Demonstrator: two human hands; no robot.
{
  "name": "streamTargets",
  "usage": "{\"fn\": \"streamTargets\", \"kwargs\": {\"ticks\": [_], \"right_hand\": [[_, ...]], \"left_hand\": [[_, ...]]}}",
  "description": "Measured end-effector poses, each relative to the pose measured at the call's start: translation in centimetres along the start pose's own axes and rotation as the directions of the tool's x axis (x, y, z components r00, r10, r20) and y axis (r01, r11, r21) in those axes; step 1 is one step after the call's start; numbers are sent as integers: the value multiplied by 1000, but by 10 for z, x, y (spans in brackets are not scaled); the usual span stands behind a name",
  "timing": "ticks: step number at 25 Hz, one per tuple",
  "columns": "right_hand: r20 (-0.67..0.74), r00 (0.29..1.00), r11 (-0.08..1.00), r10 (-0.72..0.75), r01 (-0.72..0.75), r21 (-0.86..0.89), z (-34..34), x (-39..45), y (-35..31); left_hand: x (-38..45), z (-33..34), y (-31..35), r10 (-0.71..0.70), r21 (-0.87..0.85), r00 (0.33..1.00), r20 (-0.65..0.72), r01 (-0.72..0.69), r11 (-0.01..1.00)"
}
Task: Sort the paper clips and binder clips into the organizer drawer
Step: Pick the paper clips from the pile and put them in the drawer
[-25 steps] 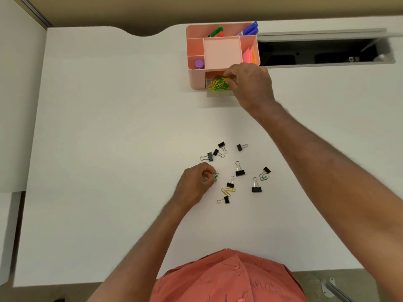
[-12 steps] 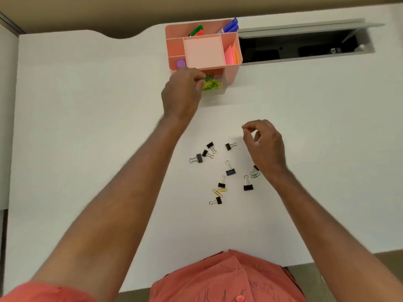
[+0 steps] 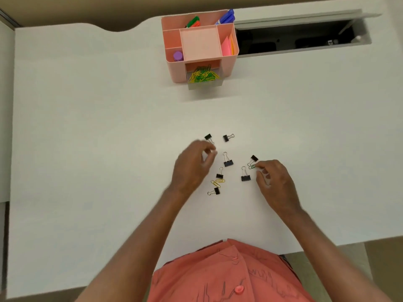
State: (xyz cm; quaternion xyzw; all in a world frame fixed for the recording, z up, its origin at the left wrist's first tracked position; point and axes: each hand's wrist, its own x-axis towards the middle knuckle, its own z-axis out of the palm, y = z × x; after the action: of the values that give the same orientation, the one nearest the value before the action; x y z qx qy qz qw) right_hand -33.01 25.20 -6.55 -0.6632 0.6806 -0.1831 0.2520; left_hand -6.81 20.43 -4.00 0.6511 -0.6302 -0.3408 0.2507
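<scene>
Binder clips [image 3: 228,163] partly behind blurred left hand [image 3: 193,165].

You are at an office workstation: a white bench [image 3: 87,127] with an open cable hatch [image 3: 294,38] in its top, a pink desk organizer [image 3: 174,70] holding markers [image 3: 193,21] and sticky notes [image 3: 226,47], and binder clips [image 3: 228,162] scattered in front of you.

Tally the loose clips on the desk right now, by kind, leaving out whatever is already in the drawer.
Black binder clips: 7 visible; the left hand may hide more
Yellow paper clips: 2
Green paper clip: 1
Total: 10
</scene>
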Motion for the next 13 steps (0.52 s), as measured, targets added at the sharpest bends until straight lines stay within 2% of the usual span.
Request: {"fn": "streamTargets", "kwargs": {"ticks": [4,9,13], "right_hand": [[46,998,995,-44,48,-86,-2,-1,-1],[93,995,988,-22,35,-147,-8,4,-11],[127,992,984,15,7,-176,-11,3,-18]], "left_hand": [[-59,18,-21,-30,30,993,116,27,999],[-68,27,-16,81,256,978,195,-130,958],[-62,29,-10,70,350,968,239,-153,924]]}}
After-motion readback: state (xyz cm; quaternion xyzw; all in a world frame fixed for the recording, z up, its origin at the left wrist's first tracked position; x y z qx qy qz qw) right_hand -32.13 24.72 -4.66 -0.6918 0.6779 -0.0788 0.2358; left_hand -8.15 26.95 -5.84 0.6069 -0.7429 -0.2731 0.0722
